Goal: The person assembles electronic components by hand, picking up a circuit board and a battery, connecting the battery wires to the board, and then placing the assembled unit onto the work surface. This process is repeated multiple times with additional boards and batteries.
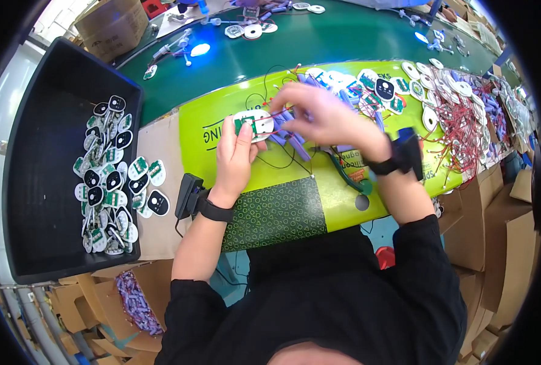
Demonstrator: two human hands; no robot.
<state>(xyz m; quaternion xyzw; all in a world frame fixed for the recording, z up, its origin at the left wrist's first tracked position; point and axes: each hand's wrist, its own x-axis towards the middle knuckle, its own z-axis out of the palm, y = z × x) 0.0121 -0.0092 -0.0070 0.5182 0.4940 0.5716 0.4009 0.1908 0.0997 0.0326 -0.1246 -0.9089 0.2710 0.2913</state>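
Note:
My left hand (234,155) holds a white rounded plate (263,123) with a green circuit board (244,126) on it, the thumb pressed on top. Thin red and dark wires run from the plate toward my right hand (325,115). That hand is curled just right of the plate and slightly blurred. Its fingertips are bent in among the wires, and what they pinch is too small to make out. Beneath it lie several purple cylindrical batteries (298,147) with wires. Green-handled pliers (343,173) rest on the yellow-green mat (203,143), below my right wrist.
At left a black bin (39,182) holds many plates with boards; a few (158,202) lie beside it. White discs (430,118), red wires (456,143) and more batteries pile up at right. Behind runs a green belt (325,39) with lit assemblies. Cardboard boxes (474,219) stand lower right.

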